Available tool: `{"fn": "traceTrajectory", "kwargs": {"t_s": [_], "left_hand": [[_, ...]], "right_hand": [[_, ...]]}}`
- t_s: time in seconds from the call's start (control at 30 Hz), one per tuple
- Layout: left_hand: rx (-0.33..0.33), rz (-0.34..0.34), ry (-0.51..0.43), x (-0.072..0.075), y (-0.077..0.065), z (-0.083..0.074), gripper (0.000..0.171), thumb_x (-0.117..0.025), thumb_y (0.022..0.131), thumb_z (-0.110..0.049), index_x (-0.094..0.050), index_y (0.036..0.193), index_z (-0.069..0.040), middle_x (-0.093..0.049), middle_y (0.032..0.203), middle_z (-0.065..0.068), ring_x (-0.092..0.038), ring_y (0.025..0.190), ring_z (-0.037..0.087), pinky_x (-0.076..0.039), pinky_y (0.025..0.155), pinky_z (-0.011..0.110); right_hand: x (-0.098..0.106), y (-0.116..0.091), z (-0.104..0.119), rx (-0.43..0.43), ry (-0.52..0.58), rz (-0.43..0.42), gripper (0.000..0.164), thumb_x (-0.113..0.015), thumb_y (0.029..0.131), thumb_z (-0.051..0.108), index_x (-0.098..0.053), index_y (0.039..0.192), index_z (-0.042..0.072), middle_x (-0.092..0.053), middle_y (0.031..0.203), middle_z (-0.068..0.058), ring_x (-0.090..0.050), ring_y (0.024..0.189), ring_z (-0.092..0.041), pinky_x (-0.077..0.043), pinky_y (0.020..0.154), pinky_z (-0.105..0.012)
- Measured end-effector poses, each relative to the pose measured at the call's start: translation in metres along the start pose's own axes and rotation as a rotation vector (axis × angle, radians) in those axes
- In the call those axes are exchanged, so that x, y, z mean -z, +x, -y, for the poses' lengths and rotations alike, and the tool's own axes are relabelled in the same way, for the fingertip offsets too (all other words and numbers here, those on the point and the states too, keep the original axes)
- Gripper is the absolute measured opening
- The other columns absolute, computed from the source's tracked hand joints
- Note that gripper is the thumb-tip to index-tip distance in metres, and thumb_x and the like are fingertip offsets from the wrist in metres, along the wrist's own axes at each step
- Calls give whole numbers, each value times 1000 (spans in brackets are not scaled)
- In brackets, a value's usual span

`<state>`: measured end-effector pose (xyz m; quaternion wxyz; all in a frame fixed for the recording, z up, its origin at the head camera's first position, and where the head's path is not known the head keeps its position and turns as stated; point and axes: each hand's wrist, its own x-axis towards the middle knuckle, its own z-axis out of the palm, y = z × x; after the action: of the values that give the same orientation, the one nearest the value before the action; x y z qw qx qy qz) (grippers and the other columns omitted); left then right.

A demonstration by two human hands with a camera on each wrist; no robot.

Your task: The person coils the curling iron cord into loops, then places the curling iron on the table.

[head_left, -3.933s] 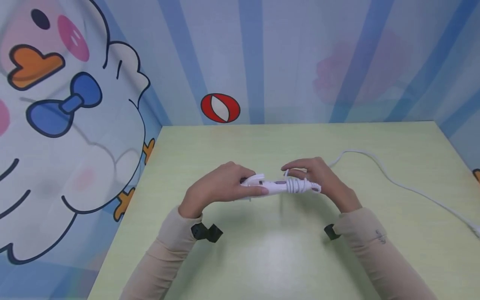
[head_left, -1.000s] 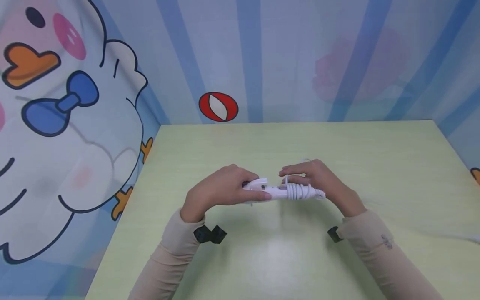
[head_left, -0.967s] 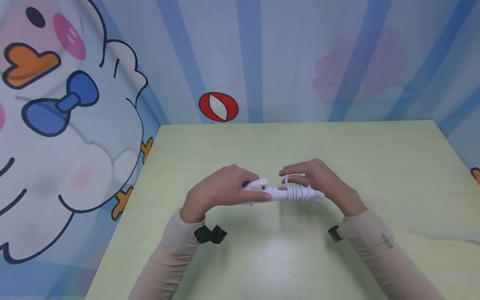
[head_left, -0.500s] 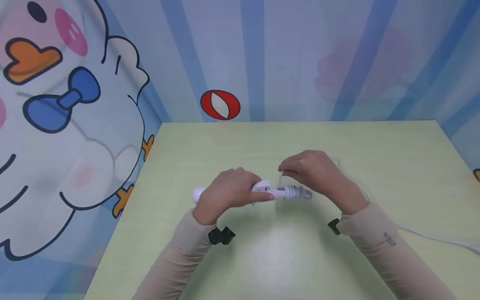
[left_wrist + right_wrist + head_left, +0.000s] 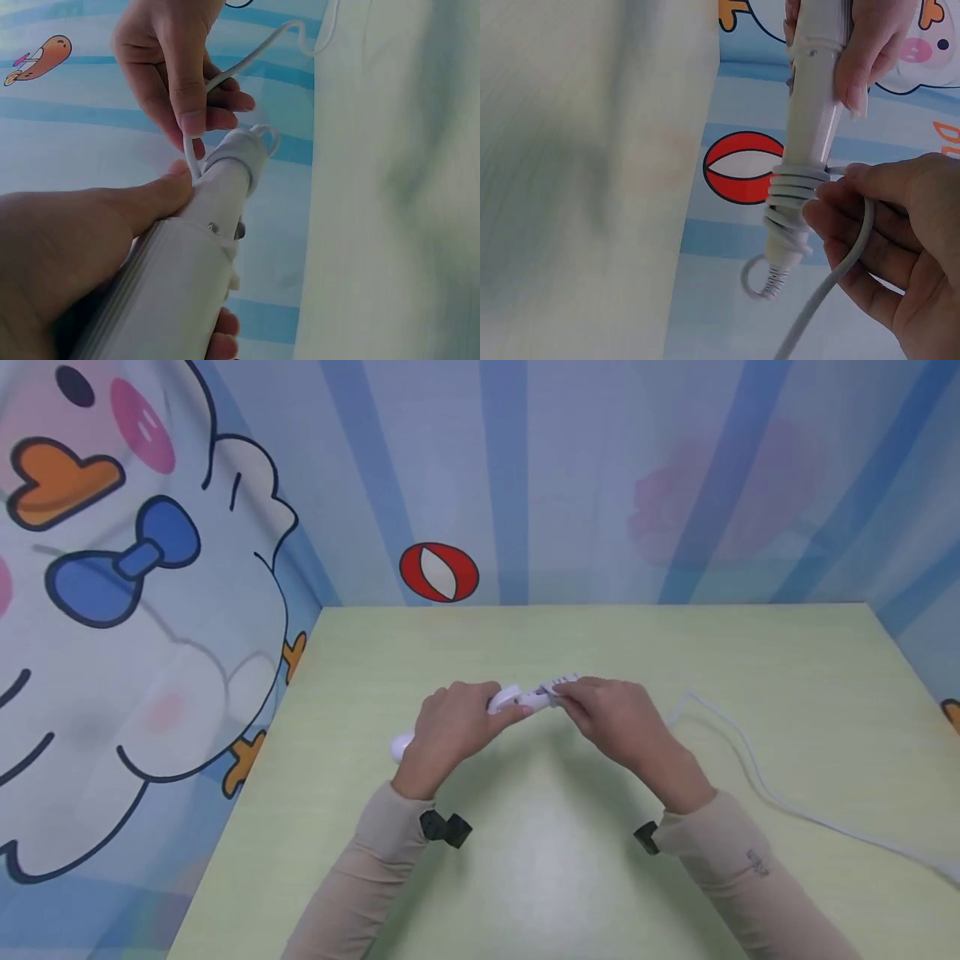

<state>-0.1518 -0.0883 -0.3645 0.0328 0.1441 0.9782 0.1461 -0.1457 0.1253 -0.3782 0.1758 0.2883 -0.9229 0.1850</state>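
Observation:
A white curling iron [image 5: 534, 700] is held above the table, its handle end tilted toward the wall. My left hand [image 5: 456, 722] grips it around the middle, thumb along its near side; a rounded white end shows left of the wrist. Several turns of white cord [image 5: 791, 191] are wound around the handle in the right wrist view, with a small loop at the ribbed cord exit [image 5: 775, 283]. My right hand [image 5: 618, 725] pinches the cord between thumb and fingers, close beside the handle. In the left wrist view the curling iron [image 5: 176, 281] hides most of the left fingers.
The loose length of cord [image 5: 738, 739] runs from behind my right hand across the light green table [image 5: 570, 893] to the right edge. A blue striped wall [image 5: 577, 485] with cartoon prints stands behind the table, and a large bird print [image 5: 187, 693] covers the left side.
The curling iron's handle end has swung up toward the wall. My right hand, its fingers looser a second ago, now pinches the cord close to the handle. The loose cord has shifted on the table.

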Motion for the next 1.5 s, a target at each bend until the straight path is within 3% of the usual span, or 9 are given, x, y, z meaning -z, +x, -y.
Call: {"fn": "traceTrajectory", "kwargs": {"t_s": [0.23, 0.4, 0.53, 0.77, 0.9, 1.2, 1.33, 1.43, 1.5], "left_hand": [[40, -90, -64, 0, 2, 5, 43, -51, 83, -62, -54, 81, -19, -48, 57, -1, -46, 49, 14, -34, 44, 27], [38, -109, -155, 6, 1, 4, 42, -53, 83, -61, -57, 84, -19, -51, 59, -1, -47, 49, 14, -35, 43, 27], [17, -71, -214, 8, -1, 2, 42, -52, 83, -61, -57, 87, -20, -53, 62, -2, -49, 50, 14, -36, 44, 27], [-61, 5, -293, 12, -2, 1, 38, -53, 84, -59, -59, 85, -22, -56, 66, -3, -52, 58, 14, -40, 51, 29], [-91, 76, -366, 14, -4, 0, 38, -53, 84, -59, -60, 88, -23, -58, 71, -3, -54, 61, 14, -44, 53, 29], [-208, 177, -424, 21, -8, 1, 34, -54, 82, -60, -61, 86, -27, -59, 72, -5, -56, 64, 13, -47, 56, 30], [-285, 219, -397, 25, -9, 1, 31, -56, 83, -58, -61, 84, -27, -59, 71, -8, -56, 63, 10, -47, 56, 28], [-321, 256, -380, 29, -12, -1, 30, -57, 82, -57, -60, 82, -27, -59, 70, -8, -55, 62, 9, -47, 55, 28], [-341, 282, -360, 32, -14, -3, 31, -57, 82, -58, -59, 80, -27, -57, 67, -8, -54, 59, 9, -46, 54, 27]], "right_hand": [[-10, -7, 4, -204, 179, 52, 22, -56, 93, 26, -66, 105, 11, -57, 64, 3, -41, 49, -10, -36, 50, -28], [-26, -14, -5, -206, 378, -46, 21, -59, 91, 20, -68, 106, 9, -70, 85, -2, -52, 58, -10, -42, 56, -27], [-39, -18, -15, -219, 529, -73, 22, -58, 91, 18, -68, 108, 11, -69, 101, 0, -58, 69, -15, -43, 61, -26], [-38, -21, -22, -285, 719, -10, 21, -56, 92, 18, -68, 107, 9, -70, 99, -2, -62, 79, -18, -45, 68, -24], [-34, -19, -19, -289, 766, 12, 19, -56, 91, 10, -68, 104, 2, -70, 97, -7, -64, 93, -16, -48, 81, -30], [-37, -18, -27, -300, 704, 12, 17, -62, 87, 5, -66, 103, 4, -67, 100, -10, -62, 93, -21, -48, 81, -37], [-31, -21, -29, -143, 528, 49, 27, -61, 85, 0, -66, 109, 9, -67, 106, -7, -63, 96, -21, -49, 80, -37], [-25, -17, -28, 23, 523, -37, 27, -61, 83, -4, -67, 107, 7, -69, 102, -6, -65, 88, -15, -50, 73, -25], [-20, -13, -27, 51, 586, -53, 23, -60, 85, -3, -68, 105, 5, -69, 98, -7, -65, 81, -14, -47, 65, -21]]}}
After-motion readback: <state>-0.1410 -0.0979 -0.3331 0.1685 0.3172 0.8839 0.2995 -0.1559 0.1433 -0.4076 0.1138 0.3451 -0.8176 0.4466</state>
